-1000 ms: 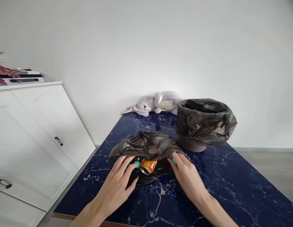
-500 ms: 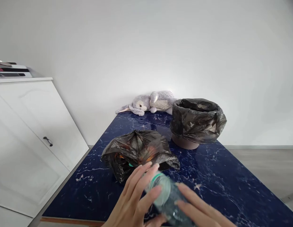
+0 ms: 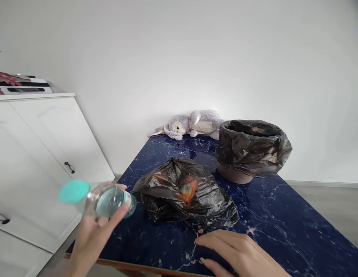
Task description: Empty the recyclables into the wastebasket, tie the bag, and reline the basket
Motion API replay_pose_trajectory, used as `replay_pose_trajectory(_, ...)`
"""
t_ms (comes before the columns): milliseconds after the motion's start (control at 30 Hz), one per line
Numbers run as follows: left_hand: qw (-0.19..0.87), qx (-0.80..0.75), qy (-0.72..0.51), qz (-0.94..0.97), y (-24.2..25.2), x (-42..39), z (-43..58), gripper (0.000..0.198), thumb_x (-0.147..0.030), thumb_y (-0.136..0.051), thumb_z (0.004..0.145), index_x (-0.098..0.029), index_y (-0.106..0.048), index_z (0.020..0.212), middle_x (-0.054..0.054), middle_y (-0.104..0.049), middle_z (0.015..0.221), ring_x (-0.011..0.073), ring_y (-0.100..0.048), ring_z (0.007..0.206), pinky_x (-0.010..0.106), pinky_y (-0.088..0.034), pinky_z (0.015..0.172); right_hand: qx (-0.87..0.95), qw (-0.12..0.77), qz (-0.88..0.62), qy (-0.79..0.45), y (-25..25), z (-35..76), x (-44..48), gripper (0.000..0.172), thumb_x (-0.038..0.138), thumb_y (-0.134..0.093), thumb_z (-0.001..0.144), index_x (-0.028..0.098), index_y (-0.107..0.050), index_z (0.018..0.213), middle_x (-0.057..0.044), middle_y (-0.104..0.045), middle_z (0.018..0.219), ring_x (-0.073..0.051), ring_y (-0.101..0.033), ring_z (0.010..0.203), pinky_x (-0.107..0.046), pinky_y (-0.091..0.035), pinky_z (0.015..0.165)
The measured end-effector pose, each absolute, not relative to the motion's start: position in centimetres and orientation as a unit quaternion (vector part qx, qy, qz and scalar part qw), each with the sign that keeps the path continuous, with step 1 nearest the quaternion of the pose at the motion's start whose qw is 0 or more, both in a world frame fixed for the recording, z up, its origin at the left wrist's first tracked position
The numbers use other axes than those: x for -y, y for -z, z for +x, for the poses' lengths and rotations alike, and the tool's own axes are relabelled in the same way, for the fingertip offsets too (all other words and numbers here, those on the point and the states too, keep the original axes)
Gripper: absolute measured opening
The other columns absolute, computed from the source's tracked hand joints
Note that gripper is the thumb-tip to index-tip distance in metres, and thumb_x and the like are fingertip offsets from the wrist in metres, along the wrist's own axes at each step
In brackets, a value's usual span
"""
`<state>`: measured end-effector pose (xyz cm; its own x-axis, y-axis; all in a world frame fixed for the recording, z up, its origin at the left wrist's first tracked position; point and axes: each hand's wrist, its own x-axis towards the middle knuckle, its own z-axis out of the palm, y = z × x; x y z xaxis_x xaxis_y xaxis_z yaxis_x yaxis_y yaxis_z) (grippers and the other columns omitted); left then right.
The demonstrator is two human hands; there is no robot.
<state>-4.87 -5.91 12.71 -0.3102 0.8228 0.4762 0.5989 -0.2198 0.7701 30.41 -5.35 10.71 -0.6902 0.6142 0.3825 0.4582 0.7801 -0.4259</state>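
At the left, my left hand (image 3: pixel 95 234) is wrapped round a clear plastic bottle (image 3: pixel 109 201) with a teal cap (image 3: pixel 73 191). The bottle lies nearly sideways above the table's left edge, its cap toward the left, and holds some clear liquid. My right hand (image 3: pixel 236 248) hovers over or rests on the front of the table, thumb and fingers apart, with nothing in it. Between and beyond my hands sits a black plastic bag (image 3: pixel 167 188), gathered at its top. Something orange and red (image 3: pixel 188 188) shows through its thin film.
A bin (image 3: pixel 233 174) lined with a black bag (image 3: pixel 251 148) stands at the back right of the blue marbled table (image 3: pixel 268 215). A grey plush rabbit (image 3: pixel 193 124) lies against the wall. White cabinets (image 3: pixel 43 146) stand on the left.
The bottle has moved from between both hands out to the left in my left hand. My right hand has let go of it. The view has turned slightly left.
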Motion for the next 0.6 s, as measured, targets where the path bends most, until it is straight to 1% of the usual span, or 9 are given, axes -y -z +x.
replay_pose_trajectory(67,0.165,-0.627,-0.568,0.506,-12.7,3.9,-6.5,0.061,-0.054,-0.082,0.084,-0.035,-0.056,0.136,0.005,-0.073,0.131,0.0347,-0.067,0.128,0.054,-0.058,0.108,0.913,0.236,-0.305,-0.133,-9.2,30.0,4.5,0.037,0.034,-0.054,0.110,0.038,-0.063,0.146,0.002,-0.077,0.129,-0.021,-0.080,0.106,-0.025,-0.067,0.085)
replay_pose_trajectory(133,0.200,-0.624,-0.595,0.465,-12.3,1.9,-7.8,0.069,-0.053,-0.086,0.081,-0.034,-0.055,0.140,0.006,-0.071,0.135,0.0335,-0.064,0.133,0.053,-0.052,0.115,0.916,0.220,-0.322,-0.094,-8.0,29.7,3.9,0.037,0.032,-0.052,0.110,0.032,-0.065,0.145,-0.002,-0.073,0.138,-0.024,-0.076,0.118,-0.031,-0.066,0.094)
replay_pose_trajectory(167,0.211,-0.622,-0.601,0.455,-12.0,1.0,-8.3,0.072,-0.053,-0.087,0.080,-0.033,-0.055,0.142,0.006,-0.070,0.137,0.0331,-0.063,0.135,0.053,-0.050,0.117,0.917,0.213,-0.329,-0.067,-7.5,29.6,3.7,0.038,0.032,-0.050,0.110,0.029,-0.065,0.146,-0.003,-0.070,0.143,-0.026,-0.072,0.125,-0.035,-0.065,0.100)
replay_pose_trajectory(233,0.218,-0.629,-0.598,0.445,-11.3,-0.9,-9.1,0.077,-0.053,-0.088,0.079,-0.030,-0.053,0.144,0.008,-0.070,0.136,0.0330,-0.064,0.132,0.053,-0.050,0.116,0.918,0.204,-0.340,-0.013,-6.2,29.5,3.4,0.042,0.032,-0.048,0.111,0.025,-0.062,0.150,-0.005,-0.063,0.152,-0.030,-0.064,0.137,-0.043,-0.060,0.109)
replay_pose_trajectory(300,0.205,-0.642,-0.594,0.438,-10.5,-2.6,-9.8,0.082,-0.054,-0.090,0.075,-0.029,-0.053,0.144,0.009,-0.069,0.133,0.0327,-0.066,0.128,0.053,-0.052,0.112,0.913,0.200,-0.353,0.029,-4.9,29.5,3.1,0.048,0.031,-0.046,0.111,0.025,-0.053,0.158,-0.007,-0.052,0.162,-0.034,-0.054,0.145,-0.047,-0.057,0.112)
replay_pose_trajectory(400,0.179,-0.645,-0.603,0.434,-9.3,-4.8,-10.5,0.086,-0.054,-0.093,0.071,-0.028,-0.054,0.142,0.008,-0.070,0.129,0.0313,-0.068,0.122,0.049,-0.056,0.105,0.895,0.211,-0.388,0.066,-3.2,29.6,2.6,0.061,0.028,-0.044,0.110,0.026,-0.030,0.170,-0.010,-0.033,0.172,-0.037,-0.041,0.153,-0.050,-0.056,0.112)
replay_pose_trajectory(467,0.173,-0.643,-0.603,0.439,-8.7,-5.9,-10.7,0.085,-0.054,-0.093,0.071,-0.028,-0.053,0.142,0.007,-0.070,0.126,0.0300,-0.069,0.119,0.047,-0.057,0.102,0.876,0.230,-0.415,0.080,-2.4,29.6,2.2,0.068,0.023,-0.041,0.109,0.026,-0.018,0.173,-0.011,-0.022,0.176,-0.038,-0.033,0.156,-0.053,-0.054,0.113)
replay_pose_trajectory(533,0.176,-0.646,-0.594,0.446,-8.2,-6.6,-10.8,0.085,-0.055,-0.092,0.072,-0.031,-0.051,0.143,0.006,-0.070,0.124,0.0293,-0.070,0.117,0.047,-0.056,0.101,0.859,0.251,-0.438,0.086,-2.1,29.5,1.7,0.071,0.019,-0.039,0.108,0.027,-0.013,0.173,-0.010,-0.014,0.178,-0.039,-0.028,0.158,-0.055,-0.052,0.115)
replay_pose_trajectory(600,0.184,-0.649,-0.584,0.452,-7.9,-6.9,-10.8,0.085,-0.056,-0.090,0.074,-0.032,-0.049,0.145,0.006,-0.070,0.124,0.0299,-0.070,0.117,0.049,-0.055,0.103,0.846,0.267,-0.453,0.087,-2.2,29.4,1.2,0.071,0.019,-0.038,0.108,0.028,-0.013,0.173,-0.009,-0.008,0.179,-0.039,-0.026,0.159,-0.056,-0.050,0.117)
